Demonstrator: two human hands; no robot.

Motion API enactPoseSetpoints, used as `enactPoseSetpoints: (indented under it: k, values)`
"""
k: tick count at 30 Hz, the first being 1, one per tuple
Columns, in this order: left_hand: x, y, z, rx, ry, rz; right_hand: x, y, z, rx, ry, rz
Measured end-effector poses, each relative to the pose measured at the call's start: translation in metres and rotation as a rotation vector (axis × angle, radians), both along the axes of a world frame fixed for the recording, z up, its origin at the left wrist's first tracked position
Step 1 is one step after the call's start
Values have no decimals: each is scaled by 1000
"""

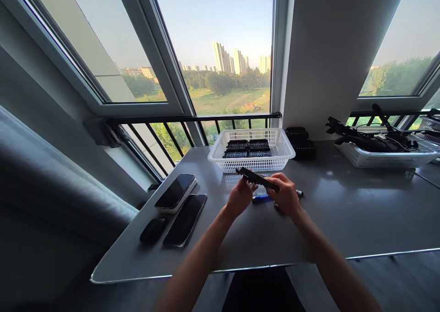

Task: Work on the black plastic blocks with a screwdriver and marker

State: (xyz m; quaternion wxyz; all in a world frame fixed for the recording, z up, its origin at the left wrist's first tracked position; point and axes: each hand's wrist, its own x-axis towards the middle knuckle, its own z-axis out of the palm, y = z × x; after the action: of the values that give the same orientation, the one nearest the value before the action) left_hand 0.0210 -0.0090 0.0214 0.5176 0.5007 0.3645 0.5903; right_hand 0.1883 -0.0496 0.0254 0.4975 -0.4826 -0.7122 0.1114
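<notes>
Between my two hands a flat black plastic part (258, 179) with a toothed edge is held up, tilted, above the table. My left hand (240, 195) is closed on its left end, and my right hand (283, 195) grips its right end. Under the hands lies a blue pen-like tool (261, 199), its middle hidden behind my right hand. Just beyond them stands a white plastic basket (252, 165) with several black ribbed plastic parts (247, 148) lying in rows inside.
On the left lie two dark-screened phones, one on a white box (176, 193), the other flat phone (185, 220), and a black mouse (153, 230). Black parts (300, 143) are stacked right of the basket. Farther right, another white basket (385, 158) holds black items and cables. Railing (192, 118) borders the table.
</notes>
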Motion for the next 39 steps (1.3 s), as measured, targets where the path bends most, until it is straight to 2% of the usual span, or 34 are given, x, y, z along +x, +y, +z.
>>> enactPoseSetpoints:
  k: [5,7,9,12,16,20,27,31,34,39]
  values:
    - [-10,-9,14,-111,-194,-320,6,-1,-4,67,-256,-149]
    - [-12,-10,16,-204,-309,-408,8,-1,-4,75,-329,-157]
    - [-12,-7,14,-291,-369,-442,8,0,-3,80,-373,-138]
    - [-10,-1,6,-324,-405,-384,9,3,-3,62,-350,-127]
    - [-9,8,-8,-298,-450,-187,11,7,-2,-18,-184,-111]
    - [-12,13,-11,-263,-439,-97,13,8,4,-96,21,-53]
    - [-10,4,-1,-121,-293,-68,13,9,6,-308,275,53]
    - [-7,-4,4,-6,-149,-31,12,9,6,-319,318,44]
    - [-5,-8,5,55,-81,-62,12,7,9,-321,350,7]
    - [-3,-10,6,11,-74,-152,13,5,12,-287,397,-52]
